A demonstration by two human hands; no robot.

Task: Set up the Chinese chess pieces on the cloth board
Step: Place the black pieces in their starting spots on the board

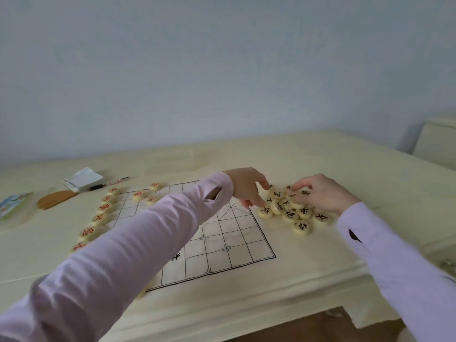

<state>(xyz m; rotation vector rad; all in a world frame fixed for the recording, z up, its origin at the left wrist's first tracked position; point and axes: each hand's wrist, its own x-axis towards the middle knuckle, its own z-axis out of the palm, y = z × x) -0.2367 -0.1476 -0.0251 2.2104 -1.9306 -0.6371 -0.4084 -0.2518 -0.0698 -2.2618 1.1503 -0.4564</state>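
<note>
Left grip (246, 190) and right grip (320, 195) touch flat-lying black pieces (291, 214) beside cloth board (234, 243)

Views: one only, the head camera, so no part of the scene was shared with a second view.
Position: on the person's head, above and on the near side of the cloth board (222, 243).
Direction: forward and down, yet shallow (the wall (222, 70) beyond the board filled the upper half).
Nearness: close; the left sleeve (123, 255) and right sleeve (394, 255) ran in from the bottom corners and reached the board's far right corner.
Lens: wide-angle and tilted; the far edge of the table (320, 156) sat higher right of the board than left.
Framing: the board lay below centre, its near left part hidden behind the left sleeve.
</note>
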